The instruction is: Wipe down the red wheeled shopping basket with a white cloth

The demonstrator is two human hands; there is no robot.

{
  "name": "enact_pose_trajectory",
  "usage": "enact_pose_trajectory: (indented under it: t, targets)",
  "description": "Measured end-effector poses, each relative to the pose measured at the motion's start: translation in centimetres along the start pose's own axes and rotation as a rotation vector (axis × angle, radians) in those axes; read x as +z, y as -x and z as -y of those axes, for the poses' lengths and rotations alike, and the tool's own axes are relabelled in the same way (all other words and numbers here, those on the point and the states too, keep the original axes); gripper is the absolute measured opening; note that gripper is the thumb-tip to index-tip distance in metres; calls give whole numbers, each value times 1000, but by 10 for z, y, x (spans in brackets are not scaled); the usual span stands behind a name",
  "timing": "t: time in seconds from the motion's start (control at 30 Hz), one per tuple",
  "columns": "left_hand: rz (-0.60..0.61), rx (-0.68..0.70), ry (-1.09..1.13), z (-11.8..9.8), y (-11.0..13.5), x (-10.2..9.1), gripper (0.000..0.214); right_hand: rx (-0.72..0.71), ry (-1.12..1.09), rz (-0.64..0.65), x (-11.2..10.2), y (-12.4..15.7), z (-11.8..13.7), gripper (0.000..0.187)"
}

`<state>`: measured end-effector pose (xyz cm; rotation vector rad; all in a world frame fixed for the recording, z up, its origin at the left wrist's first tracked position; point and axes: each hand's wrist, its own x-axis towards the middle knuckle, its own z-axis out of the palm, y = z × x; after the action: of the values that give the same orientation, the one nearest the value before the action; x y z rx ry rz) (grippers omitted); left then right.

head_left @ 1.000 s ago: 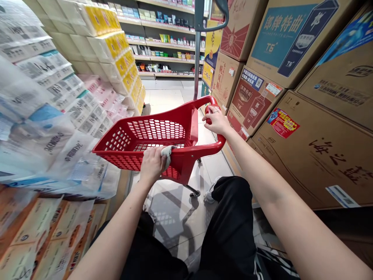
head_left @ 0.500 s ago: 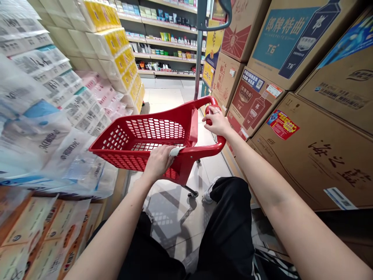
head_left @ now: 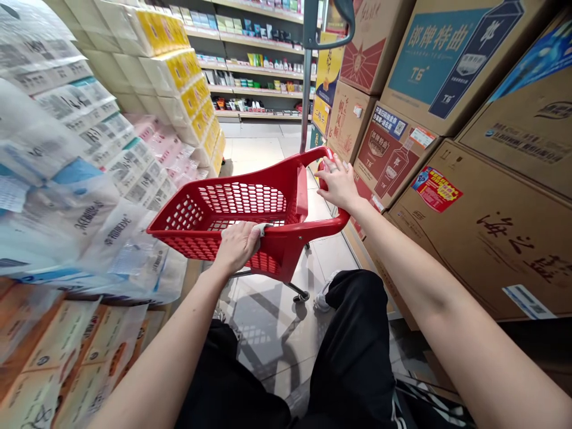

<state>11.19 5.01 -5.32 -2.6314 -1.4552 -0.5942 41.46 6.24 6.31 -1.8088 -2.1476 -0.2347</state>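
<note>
A red plastic shopping cart (head_left: 286, 250) with a perforated basket stands in front of me, its inside showing no goods. My left hand (head_left: 236, 244) is closed over the basket's near rim, pressing a small white cloth (head_left: 261, 229) against it. Most of that cloth is hidden under the fingers. At the cart's push handle (head_left: 330, 225), my right hand (head_left: 340, 183) holds the far part of the bar loosely, fingers fanned over it and thumb on the near side. A ring shows on one finger.
Stacked cartons (head_left: 447, 196) line the right side. Wrapped tissue packs (head_left: 170, 71) and other plastic-wrapped packs (head_left: 98, 208) crowd the left. A grey metal post (head_left: 306, 89) rises beyond the cart, before shelves of small goods (head_left: 263, 59). Tiled floor (head_left: 263, 322) lies below.
My left hand with the cloth has slid left along the basket rim. The right hand's fingers have loosened and spread on the handle. The cart sits slightly further right in view.
</note>
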Motion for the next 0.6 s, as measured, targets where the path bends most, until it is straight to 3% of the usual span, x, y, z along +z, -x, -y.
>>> enact_pose_trajectory:
  t: [0.1,0.2,0.3,0.4,0.6]
  targets:
    - [-18,-14,-28,-3,-4,2,38,-68,22,10,-5,12,23,33]
    - [-47,-12,-16,-5,-7,6,38,-80,69,137,-7,20,38,40]
    - [-61,-7,5,-8,-11,7,37,-68,116,266,-10,22,42,51]
    - [-59,-13,-3,-7,-13,7,38,-188,152,337,-14,22,43,59]
    - [-32,-34,-108,33,-2,7,41,-310,245,312,-13,26,47,62]
